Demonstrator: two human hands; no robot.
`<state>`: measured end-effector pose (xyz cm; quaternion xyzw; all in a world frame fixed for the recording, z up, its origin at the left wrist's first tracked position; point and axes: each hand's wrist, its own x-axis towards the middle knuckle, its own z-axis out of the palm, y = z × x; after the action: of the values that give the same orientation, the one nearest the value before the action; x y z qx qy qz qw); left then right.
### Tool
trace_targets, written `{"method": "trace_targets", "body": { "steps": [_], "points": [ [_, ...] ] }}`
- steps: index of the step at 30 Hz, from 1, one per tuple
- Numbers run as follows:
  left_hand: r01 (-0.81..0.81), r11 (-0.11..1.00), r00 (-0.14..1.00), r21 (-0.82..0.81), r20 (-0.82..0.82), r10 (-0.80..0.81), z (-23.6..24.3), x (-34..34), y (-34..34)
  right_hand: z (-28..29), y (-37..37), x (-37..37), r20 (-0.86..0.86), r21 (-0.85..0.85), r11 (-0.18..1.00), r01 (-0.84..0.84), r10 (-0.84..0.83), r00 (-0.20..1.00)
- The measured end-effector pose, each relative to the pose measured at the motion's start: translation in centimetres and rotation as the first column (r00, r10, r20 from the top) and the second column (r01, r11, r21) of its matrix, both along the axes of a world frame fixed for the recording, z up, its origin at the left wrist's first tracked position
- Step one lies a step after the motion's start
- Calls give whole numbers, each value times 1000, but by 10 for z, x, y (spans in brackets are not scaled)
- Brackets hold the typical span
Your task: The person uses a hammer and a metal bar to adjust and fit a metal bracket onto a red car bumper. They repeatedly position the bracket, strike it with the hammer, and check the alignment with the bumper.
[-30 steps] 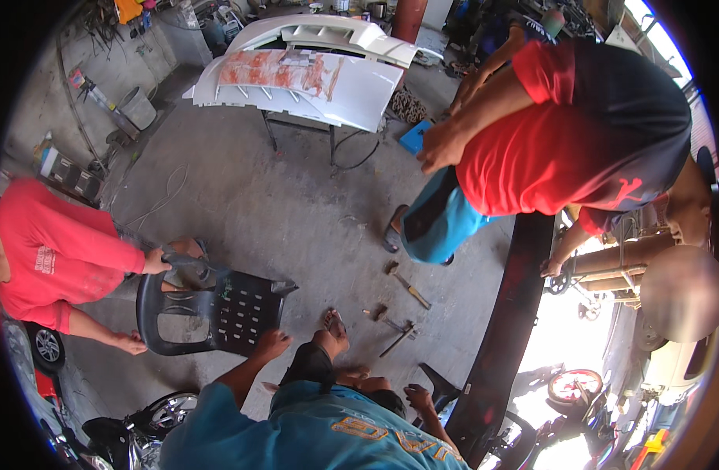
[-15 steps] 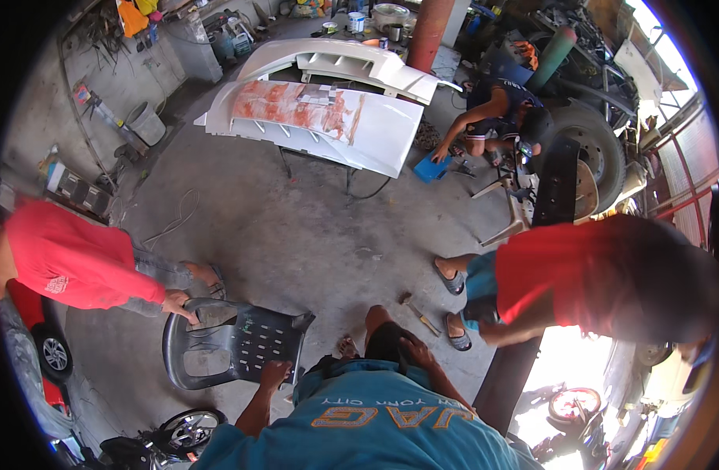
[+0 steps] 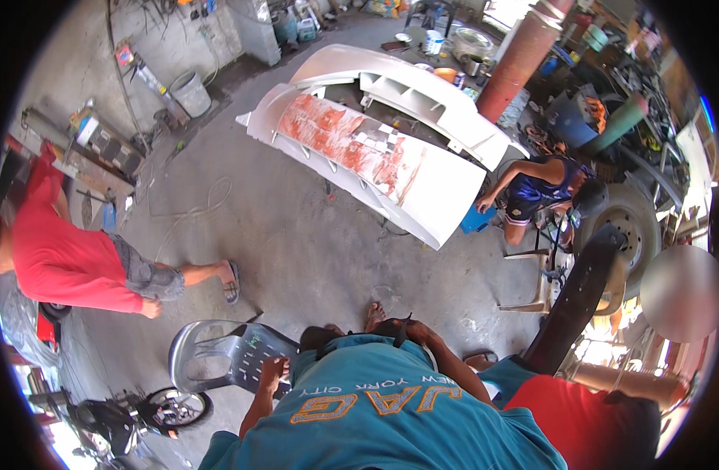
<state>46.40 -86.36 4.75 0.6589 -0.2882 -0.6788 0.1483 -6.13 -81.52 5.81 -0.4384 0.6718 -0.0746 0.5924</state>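
A dark grey plastic armchair (image 3: 254, 352) with a slotted panel stands at my left, close to my body. My left hand (image 3: 273, 373) is closed on its near right edge. My right hand (image 3: 419, 334) rests by the dark shorts on my right thigh; its fingers are partly hidden, so I cannot tell what they do. My bare foot (image 3: 375, 315) shows on the concrete in front. A person in a red long-sleeved top (image 3: 73, 254) stands left of the chair, their hand apart from it.
White car body panels (image 3: 445, 192), one with reddish patches, rest ahead. Beyond them a person in dark blue crouches by a blue box (image 3: 477, 219) and a tyre (image 3: 621, 223). Another red-topped person (image 3: 578, 415) is close at my right. A motorcycle (image 3: 124, 415) stands lower left.
The person at left has let go of the chair and stepped away from it. The person at right has come nearer my side. My view has turned, shifting the panels right.
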Motion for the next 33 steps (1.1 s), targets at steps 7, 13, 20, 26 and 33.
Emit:
{"method": "trace_targets", "body": {
  "steps": [7, 13, 20, 26, 33],
  "points": [
    [-199, 980, 952, -32, 231, 201, 53, -41, -71, -20, -78, -12, -22, 176, 974, -143, 149, 989],
    [-5, 948, 964, -317, 250, 88, 52, -27, -201, 35, -221, 48, -130, 126, 925, -357, 373, 919],
    [65, 915, 944, -398, 322, 73, 72, 46, -334, 20, -394, 135, -272, -63, 953, -295, 268, 924],
    [172, 934, 859, -312, 512, 13, 121, 113, -421, 30, -530, 214, -206, -350, 901, -256, 192, 959],
    [303, 929, 776, -211, 620, -112, 138, 167, -545, 28, -656, 301, 12, -468, 810, -354, 406, 914]
  ]
}}
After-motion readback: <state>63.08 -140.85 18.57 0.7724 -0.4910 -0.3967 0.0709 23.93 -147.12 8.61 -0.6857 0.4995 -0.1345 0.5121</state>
